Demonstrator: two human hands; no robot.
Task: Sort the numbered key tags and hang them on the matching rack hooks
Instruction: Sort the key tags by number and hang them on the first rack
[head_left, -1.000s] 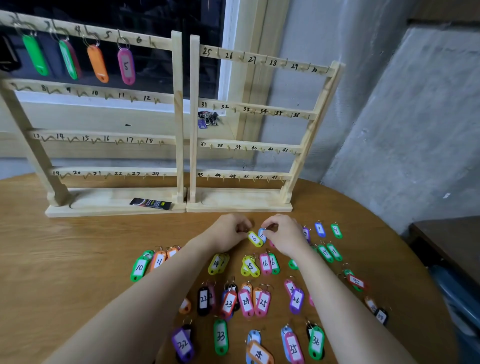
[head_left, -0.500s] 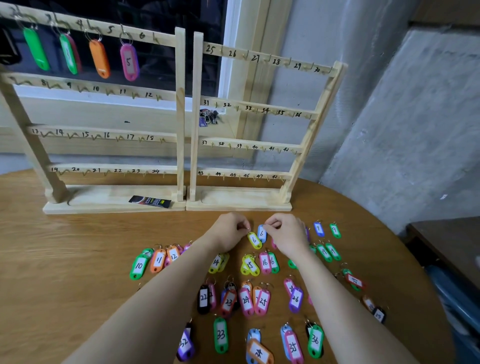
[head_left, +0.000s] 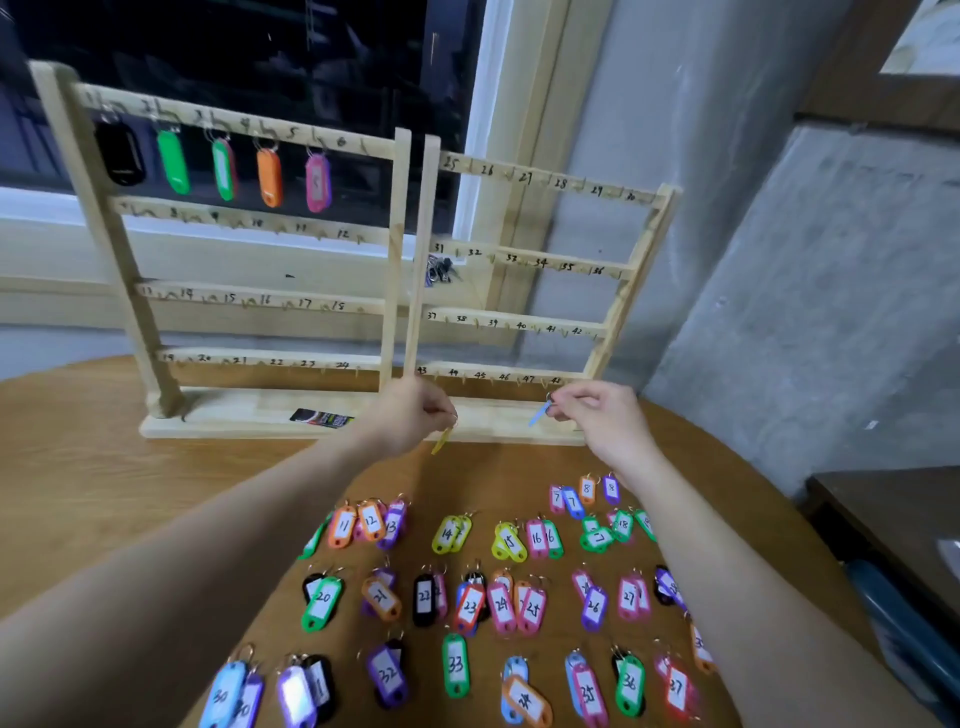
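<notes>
Head: round wooden table (head_left: 104, 493), concrete wall (head_left: 831, 286).

I log one round wooden table (head_left: 104, 493): two wooden racks (head_left: 270, 410) at its back, a small dark packet (head_left: 321, 418), rows of numbered key tags (head_left: 457, 665).

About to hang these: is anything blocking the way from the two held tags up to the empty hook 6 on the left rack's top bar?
Nothing visible does. The left hand pinches a yellow tag, the right hand a blue tag; open air lies up to hook 6.
</notes>
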